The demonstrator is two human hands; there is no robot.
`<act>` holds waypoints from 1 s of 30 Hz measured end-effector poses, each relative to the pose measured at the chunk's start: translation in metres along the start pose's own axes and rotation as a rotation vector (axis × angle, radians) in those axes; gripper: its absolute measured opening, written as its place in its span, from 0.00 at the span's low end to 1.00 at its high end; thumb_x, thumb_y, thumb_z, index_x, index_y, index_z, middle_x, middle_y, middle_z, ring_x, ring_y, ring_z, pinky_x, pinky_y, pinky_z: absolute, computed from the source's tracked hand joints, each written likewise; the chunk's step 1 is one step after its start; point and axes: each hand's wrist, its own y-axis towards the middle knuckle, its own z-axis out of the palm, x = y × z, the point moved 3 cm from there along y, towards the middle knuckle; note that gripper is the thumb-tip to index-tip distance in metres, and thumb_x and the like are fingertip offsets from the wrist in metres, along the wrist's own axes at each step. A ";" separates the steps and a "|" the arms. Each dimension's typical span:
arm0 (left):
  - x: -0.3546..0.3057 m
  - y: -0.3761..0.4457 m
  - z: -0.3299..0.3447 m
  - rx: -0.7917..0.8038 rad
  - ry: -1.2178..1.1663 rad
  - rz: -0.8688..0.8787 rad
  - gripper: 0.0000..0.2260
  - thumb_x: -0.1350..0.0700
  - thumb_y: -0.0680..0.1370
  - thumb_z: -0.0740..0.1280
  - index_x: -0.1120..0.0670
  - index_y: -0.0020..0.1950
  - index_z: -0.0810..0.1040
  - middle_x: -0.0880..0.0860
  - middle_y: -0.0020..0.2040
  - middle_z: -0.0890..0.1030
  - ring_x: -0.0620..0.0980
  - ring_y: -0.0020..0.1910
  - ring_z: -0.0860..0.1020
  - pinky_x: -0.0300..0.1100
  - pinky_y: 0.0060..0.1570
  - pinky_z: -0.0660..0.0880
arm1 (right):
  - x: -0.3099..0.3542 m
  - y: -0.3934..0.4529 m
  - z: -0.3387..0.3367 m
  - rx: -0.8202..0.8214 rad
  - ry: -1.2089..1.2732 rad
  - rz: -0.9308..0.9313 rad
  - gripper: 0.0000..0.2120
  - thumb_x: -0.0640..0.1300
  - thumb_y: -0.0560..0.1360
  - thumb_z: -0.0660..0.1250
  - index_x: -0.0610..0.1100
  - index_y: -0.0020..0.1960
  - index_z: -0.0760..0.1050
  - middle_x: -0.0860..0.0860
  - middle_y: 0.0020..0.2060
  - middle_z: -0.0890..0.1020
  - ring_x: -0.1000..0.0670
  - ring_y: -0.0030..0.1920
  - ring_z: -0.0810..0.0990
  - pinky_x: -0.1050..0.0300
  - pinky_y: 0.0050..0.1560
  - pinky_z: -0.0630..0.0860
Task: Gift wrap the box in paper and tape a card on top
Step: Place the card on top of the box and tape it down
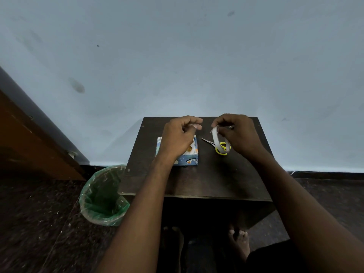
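Wrapped box (187,157) is seen on the dark tabletop (206,180), w/ a card (192,147) lying on its top, partly hidden by the left hand (178,137); that hand is held above the box, fingers curled, thumb & forefinger pinched together at the tip, prob. on a small bit of tape, too small to tell; right hand (236,134) is raised right of the box, fingers curled round a tape roll (218,141); yellow-handled scissors (215,146) are seen flat on the tabletop just right of the box, under the roll; a green-lined bin (102,196) stands on the floor left of the box.
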 end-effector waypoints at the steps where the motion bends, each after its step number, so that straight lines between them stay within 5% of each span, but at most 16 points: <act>1: 0.000 0.000 0.001 0.031 -0.029 -0.027 0.12 0.61 0.83 0.67 0.50 0.60 0.88 0.44 0.47 0.89 0.48 0.47 0.86 0.46 0.48 0.85 | 0.001 0.000 0.000 -0.010 0.015 0.000 0.12 0.31 0.73 0.71 0.47 0.44 0.85 0.55 0.41 0.87 0.58 0.44 0.85 0.64 0.46 0.78; 6: -0.002 -0.003 0.006 0.160 -0.104 -0.107 0.08 0.50 0.83 0.71 0.49 0.54 0.90 0.45 0.45 0.89 0.47 0.50 0.87 0.56 0.57 0.83 | 0.009 -0.001 0.007 -0.102 -0.011 -0.062 0.10 0.32 0.73 0.73 0.45 0.46 0.86 0.54 0.42 0.87 0.57 0.44 0.84 0.70 0.45 0.74; 10: -0.002 -0.004 0.006 0.173 -0.165 -0.167 0.08 0.47 0.81 0.74 0.49 0.51 0.90 0.47 0.46 0.89 0.49 0.51 0.87 0.62 0.56 0.83 | 0.013 -0.002 0.012 -0.170 -0.032 -0.120 0.09 0.32 0.72 0.74 0.44 0.48 0.86 0.54 0.44 0.87 0.56 0.45 0.84 0.60 0.48 0.80; 16: -0.003 -0.003 0.001 0.103 -0.260 -0.198 0.04 0.57 0.79 0.77 0.54 0.53 0.90 0.50 0.46 0.90 0.47 0.49 0.88 0.47 0.53 0.84 | 0.015 -0.003 0.012 -0.201 -0.054 -0.146 0.09 0.32 0.72 0.74 0.43 0.47 0.87 0.52 0.43 0.87 0.53 0.43 0.84 0.54 0.47 0.81; 22: -0.002 -0.004 -0.001 0.044 -0.321 -0.223 0.03 0.59 0.78 0.77 0.55 0.51 0.90 0.51 0.46 0.90 0.48 0.49 0.88 0.47 0.56 0.84 | 0.014 -0.004 0.017 -0.188 -0.066 -0.138 0.09 0.33 0.72 0.74 0.45 0.46 0.87 0.54 0.43 0.87 0.55 0.44 0.84 0.58 0.47 0.80; 30: -0.005 -0.004 0.003 -0.064 -0.332 -0.156 0.03 0.57 0.81 0.74 0.54 0.51 0.88 0.52 0.46 0.89 0.46 0.47 0.86 0.42 0.49 0.84 | 0.013 -0.005 0.022 -0.119 -0.035 -0.058 0.09 0.35 0.73 0.74 0.48 0.45 0.86 0.58 0.39 0.86 0.59 0.42 0.84 0.68 0.44 0.75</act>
